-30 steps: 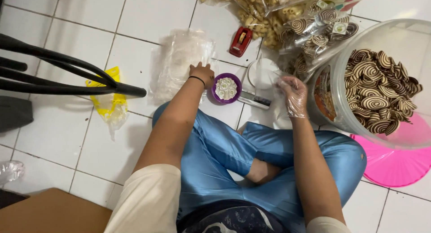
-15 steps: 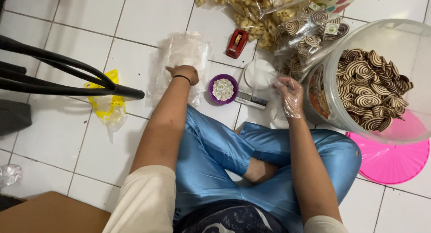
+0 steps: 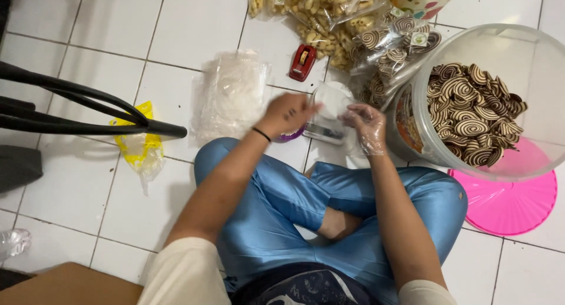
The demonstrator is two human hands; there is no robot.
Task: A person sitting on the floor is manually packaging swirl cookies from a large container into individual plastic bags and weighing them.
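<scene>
I sit cross-legged on a white tiled floor. My left hand, with a black band at the wrist, grips one edge of a small clear plastic bag. My right hand, in a thin clear glove, holds the bag's other side. The bag hangs over a small kitchen scale. A purple bowl peeks out from under my left wrist, its contents hidden. The hands are a little blurred.
A stack of clear bags lies to the left, a red tape dispenser beyond it. A big clear tub of swirl cookies stands right on a pink lid. Filled snack bags sit behind. Black chair legs cross the left.
My left hand left the purple bowl, reached to the stack of clear bags, then came back to the middle with a bag. My right hand has risen to meet it.
</scene>
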